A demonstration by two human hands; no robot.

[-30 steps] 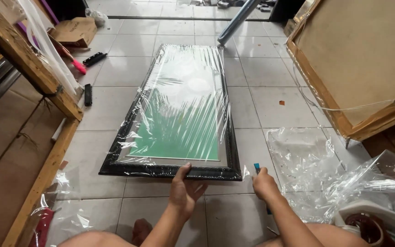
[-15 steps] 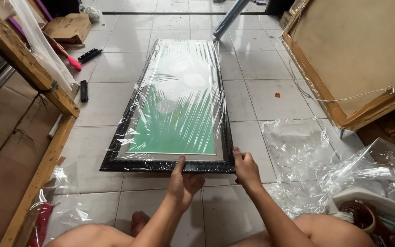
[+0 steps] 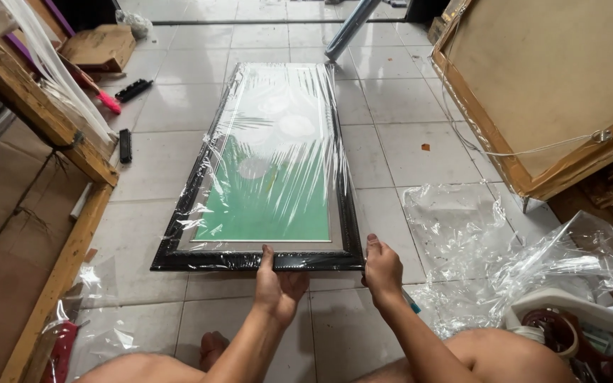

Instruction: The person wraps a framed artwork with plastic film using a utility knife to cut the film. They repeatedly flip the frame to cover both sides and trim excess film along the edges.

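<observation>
**Both hands at the near end of a wrapped picture frame**

While the long black picture frame (image 3: pixel 278 170) lay flat on the tiled floor (image 3: pixel 179 106), sheathed in clear plastic film, both hands met its near short edge. The left hand (image 3: pixel 278 284) gripped the middle of that edge, thumb laid on top and fingers tucked beneath. The right hand (image 3: pixel 383 269) was closed around the near right corner; a small blue object showed just below its wrist, too hidden to identify. Loose crumpled plastic sheeting (image 3: pixel 462 234) lay just right of the frame. A large canvas back (image 3: pixel 555 78) leaned at the far right, and a wooden rack (image 3: pixel 37 113) stood along the left.
</observation>
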